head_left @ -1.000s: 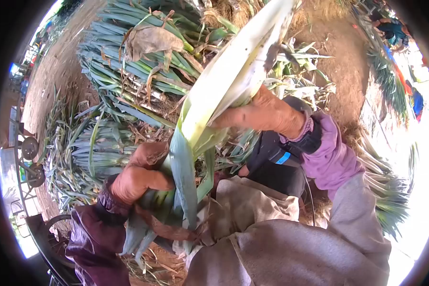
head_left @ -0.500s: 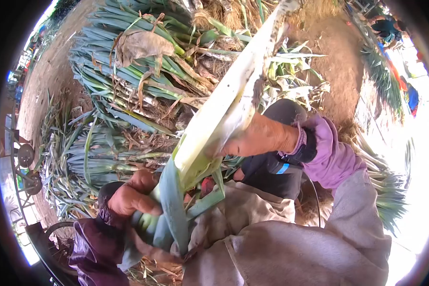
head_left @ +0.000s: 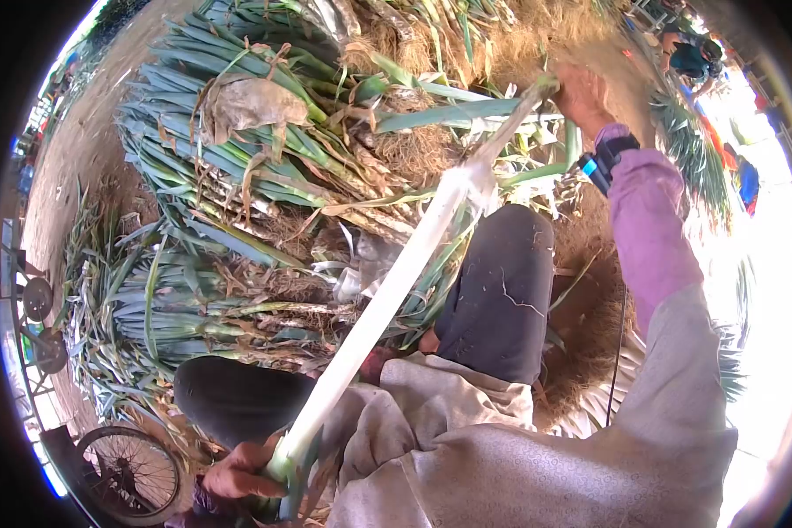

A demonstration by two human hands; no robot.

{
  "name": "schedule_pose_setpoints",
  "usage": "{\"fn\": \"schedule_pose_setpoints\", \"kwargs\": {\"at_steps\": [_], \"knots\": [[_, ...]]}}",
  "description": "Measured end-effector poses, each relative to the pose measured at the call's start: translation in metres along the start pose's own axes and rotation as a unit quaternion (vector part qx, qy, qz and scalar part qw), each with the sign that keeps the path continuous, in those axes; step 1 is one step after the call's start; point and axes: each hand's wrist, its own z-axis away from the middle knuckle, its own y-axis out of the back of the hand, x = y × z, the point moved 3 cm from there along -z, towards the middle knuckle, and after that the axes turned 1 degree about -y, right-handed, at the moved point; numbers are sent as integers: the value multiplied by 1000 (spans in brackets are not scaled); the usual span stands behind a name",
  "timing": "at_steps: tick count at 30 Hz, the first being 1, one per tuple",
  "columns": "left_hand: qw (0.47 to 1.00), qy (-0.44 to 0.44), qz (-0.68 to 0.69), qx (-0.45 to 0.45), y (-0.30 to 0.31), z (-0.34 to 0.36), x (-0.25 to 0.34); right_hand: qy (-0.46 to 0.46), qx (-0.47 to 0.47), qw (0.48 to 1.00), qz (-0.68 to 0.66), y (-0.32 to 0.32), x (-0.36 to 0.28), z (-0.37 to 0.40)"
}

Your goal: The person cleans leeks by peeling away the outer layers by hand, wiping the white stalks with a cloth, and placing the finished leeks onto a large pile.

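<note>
A long white leek stalk [head_left: 374, 326] runs diagonally from the lower left toward the upper middle. At its lower, green end my left hand [head_left: 242, 473] is wrapped round the stalk, low in the view. My right hand [head_left: 583, 95] is at the upper right with fingers closed on a peeled leaf layer [head_left: 515, 128], which stretches from the top end of the white stalk. The stalk's surface looks smooth and clean. Dark-trousered knees [head_left: 502, 290] lie beneath the stalk.
Piles of leeks with green leaves [head_left: 202, 97] and roots [head_left: 418, 154] cover the left and top. A spoked wheel [head_left: 130, 473] stands at lower left. Another person [head_left: 697, 57] is at the far upper right. Brown soil [head_left: 581, 255] shows beside the right knee.
My right hand has moved up and right, pulling the outer layer off the stalk. My left hand and the leek's green end have moved down, uncovering both knees.
</note>
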Motion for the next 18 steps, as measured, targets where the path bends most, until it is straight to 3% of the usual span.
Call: {"fn": "schedule_pose_setpoints", "kwargs": {"at_steps": [2, 3, 6, 8, 9, 10, 13, 14, 15, 16, 17, 18], "knots": [[1000, 12, 20, 6, -6, 10, -5, -141, -44, 980, 136, 35, 0, 1], [999, -28, 17, 33, -10, 15, -12, -157, -24, 974, 159, 36, 17, 0], [989, -79, -49, 115, -10, 45, -30, -111, 94, 982, 119, 38, 120, -17], [976, -9, -160, 146, 11, 59, -47, -66, 107, 989, 75, 30, 146, -20], [934, -86, -293, 188, 20, 48, -38, -40, 96, 992, 68, 29, 119, -13], [933, -69, -233, 264, 11, 41, -8, -14, 85, 995, 59, 27, 92, -6], [894, -95, -266, 347, 6, 31, 33, -42, -188, 980, 53, -65, -7, 3], [884, -102, -288, 354, 9, 28, 37, -34, -256, 966, -29, -70, -53, 34], [872, -108, -310, 363, 12, 26, 42, 104, -303, 944, 78, -65, -107, 63], [870, -95, -307, 374, 17, 28, 41, 172, -342, 923, 41, -54, -149, 91], [869, -79, -302, 384, 19, 31, 39, 295, -265, 918, 23, -75, -168, 110], [859, -74, -310, 401, 18, 34, 37, 315, -295, 898, -81, -67, -195, 119]]}}
